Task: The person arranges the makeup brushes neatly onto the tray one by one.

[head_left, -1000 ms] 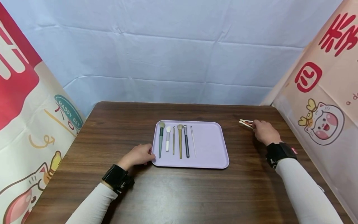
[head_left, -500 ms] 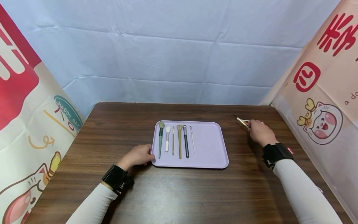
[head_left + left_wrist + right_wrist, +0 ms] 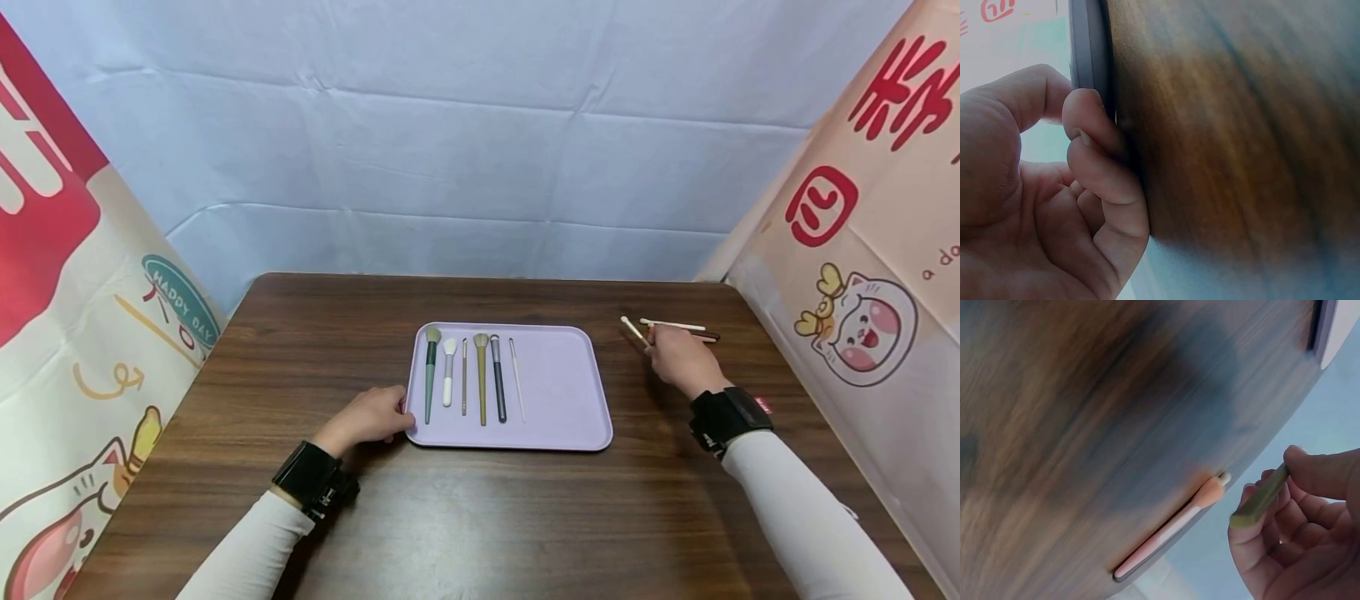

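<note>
In the head view my left hand [image 3: 369, 415] holds the near left corner of a lilac tray [image 3: 566, 387]. The left wrist view has its thumb and fingers curled on the tray's rim [image 3: 1089, 44]. Several makeup brushes lie side by side on the tray, from a green brush [image 3: 430, 375] at the left to a thin white stick [image 3: 518, 383]. To the right of the tray, my right hand [image 3: 684, 360] pinches a makeup brush [image 3: 634, 331] above the table. Its olive handle [image 3: 1261, 499] shows between thumb and fingers in the right wrist view.
Beyond my right hand a few more brushes lie on the wooden table [image 3: 480, 517], including a pale-handled brush [image 3: 678, 325] and a dark handle [image 3: 707, 335]. A pink brush [image 3: 1169, 534] with orange bristles shows in the right wrist view. Cloth hangs behind and on both sides.
My right hand has moved left, pulling one brush away from the others, which now show behind it on the table. The left hand and the tray stay put.
</note>
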Demonstrator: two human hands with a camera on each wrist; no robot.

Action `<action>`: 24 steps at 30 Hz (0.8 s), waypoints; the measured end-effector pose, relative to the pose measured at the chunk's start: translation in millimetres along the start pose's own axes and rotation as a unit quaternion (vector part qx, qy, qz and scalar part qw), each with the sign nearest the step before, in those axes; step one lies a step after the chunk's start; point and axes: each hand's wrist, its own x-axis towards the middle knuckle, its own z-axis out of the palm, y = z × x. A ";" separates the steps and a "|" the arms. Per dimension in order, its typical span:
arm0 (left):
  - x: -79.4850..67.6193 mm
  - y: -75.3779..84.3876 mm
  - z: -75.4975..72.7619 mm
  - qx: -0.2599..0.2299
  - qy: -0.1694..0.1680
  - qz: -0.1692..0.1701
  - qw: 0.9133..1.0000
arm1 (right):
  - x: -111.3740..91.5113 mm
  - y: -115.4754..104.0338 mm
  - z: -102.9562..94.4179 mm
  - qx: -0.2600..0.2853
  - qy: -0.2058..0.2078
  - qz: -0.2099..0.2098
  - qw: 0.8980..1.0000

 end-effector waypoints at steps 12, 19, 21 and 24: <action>-0.8 0.5 -0.5 -0.003 0.000 0.004 1.000 | -3.8 -24.2 2.1 0.000 0.003 0.009 1.000; -1.4 1.6 -1.3 -0.006 -0.004 0.002 1.000 | -5.4 -33.3 4.9 -0.004 0.015 0.010 1.000; -1.4 1.8 -1.4 -0.005 -0.004 0.002 1.000 | -5.7 -36.2 5.5 -0.004 0.014 0.010 1.000; -1.4 1.8 -1.3 -0.003 -0.002 0.003 1.000 | -6.0 -41.8 6.2 0.006 0.008 0.016 1.000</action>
